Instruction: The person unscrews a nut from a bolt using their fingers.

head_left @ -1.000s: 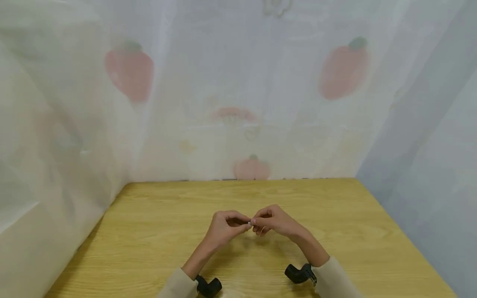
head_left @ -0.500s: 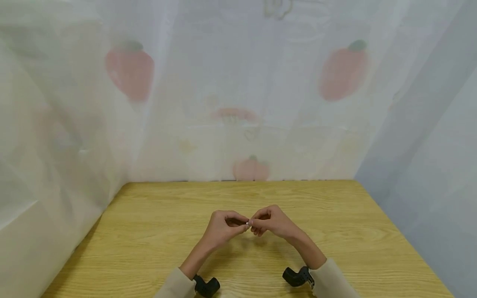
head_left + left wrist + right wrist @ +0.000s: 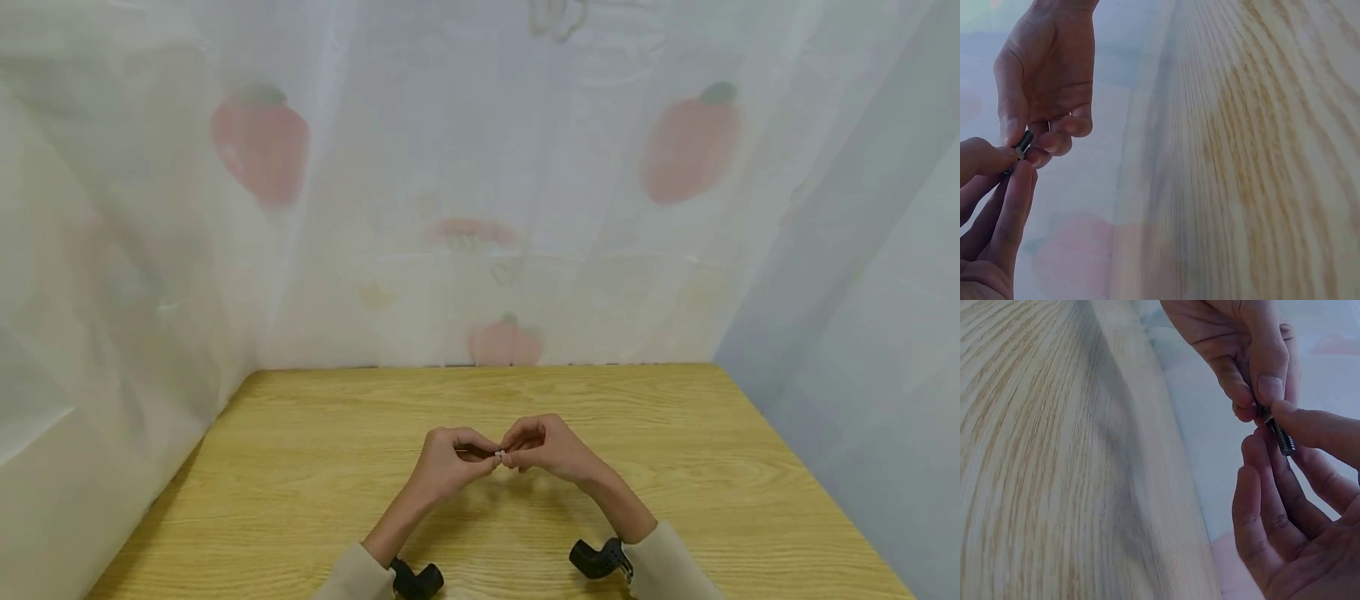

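Between the two hands, above the table, is a small dark threaded bolt with a nut around it. My left hand pinches one end of the bolt between thumb and fingers, hiding that end. From the other side, my right hand holds thumb and index finger at the nut; its thumb tip touches it in the right wrist view. The other right fingers are loosely bent below. In the left wrist view the dark bolt end points toward the right hand, and the fingertips of both hands nearly meet.
A wood-grain table lies under both hands. Pale sheets with faded fruit prints, such as a red strawberry, hang behind and on both sides. Black wrist cameras are strapped near the light sleeves.
Both hands have shifted slightly to the left. The right thumb has slid down a little against its index finger at the nut, while the left hand keeps its pinch.
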### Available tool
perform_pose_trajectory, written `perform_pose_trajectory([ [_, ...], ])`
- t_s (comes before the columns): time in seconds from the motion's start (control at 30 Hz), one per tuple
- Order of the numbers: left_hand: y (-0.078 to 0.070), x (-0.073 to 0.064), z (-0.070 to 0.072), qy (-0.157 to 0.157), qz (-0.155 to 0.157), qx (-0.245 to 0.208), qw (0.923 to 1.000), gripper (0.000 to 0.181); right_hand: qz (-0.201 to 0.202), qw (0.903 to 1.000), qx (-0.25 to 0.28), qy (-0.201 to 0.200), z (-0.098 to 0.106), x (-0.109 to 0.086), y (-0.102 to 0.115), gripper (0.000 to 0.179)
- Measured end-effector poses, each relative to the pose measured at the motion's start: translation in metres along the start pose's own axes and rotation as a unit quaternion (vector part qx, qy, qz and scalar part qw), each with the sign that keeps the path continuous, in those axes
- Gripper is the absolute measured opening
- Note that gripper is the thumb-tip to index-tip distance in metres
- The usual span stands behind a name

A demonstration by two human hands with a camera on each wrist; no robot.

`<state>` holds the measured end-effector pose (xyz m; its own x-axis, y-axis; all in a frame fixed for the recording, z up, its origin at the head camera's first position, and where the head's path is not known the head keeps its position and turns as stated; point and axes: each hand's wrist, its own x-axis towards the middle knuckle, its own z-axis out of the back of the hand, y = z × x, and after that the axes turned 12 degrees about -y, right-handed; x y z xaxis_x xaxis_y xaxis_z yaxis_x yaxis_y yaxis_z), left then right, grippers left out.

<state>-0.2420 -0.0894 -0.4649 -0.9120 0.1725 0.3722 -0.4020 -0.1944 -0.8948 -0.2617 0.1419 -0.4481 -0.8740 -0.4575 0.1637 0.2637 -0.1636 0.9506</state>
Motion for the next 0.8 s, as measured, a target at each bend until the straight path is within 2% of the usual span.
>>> perform_pose_trajectory([
  [0.27,0.0001,-0.0010,-0.0009,-0.016,-0.008,0.004,0.9998,0.008,-0.061,0.9980,-0.017,0.006,-0.0031,0.0001,0.0057,0.036],
  [0.6,0.0008,-0.0008,0.0004,-0.007,-0.008,0.007,0.9999,0.010,-0.048,0.9989,-0.005,0.003,-0.0021,-0.0006,0.0028,0.026],
  [0.8,0.0011,-0.0013,0.0001,-0.008,-0.008,0.006,0.9999,0.010,-0.081,0.9966,0.014,0.003,-0.0002,0.0003,0.0039,0.028],
])
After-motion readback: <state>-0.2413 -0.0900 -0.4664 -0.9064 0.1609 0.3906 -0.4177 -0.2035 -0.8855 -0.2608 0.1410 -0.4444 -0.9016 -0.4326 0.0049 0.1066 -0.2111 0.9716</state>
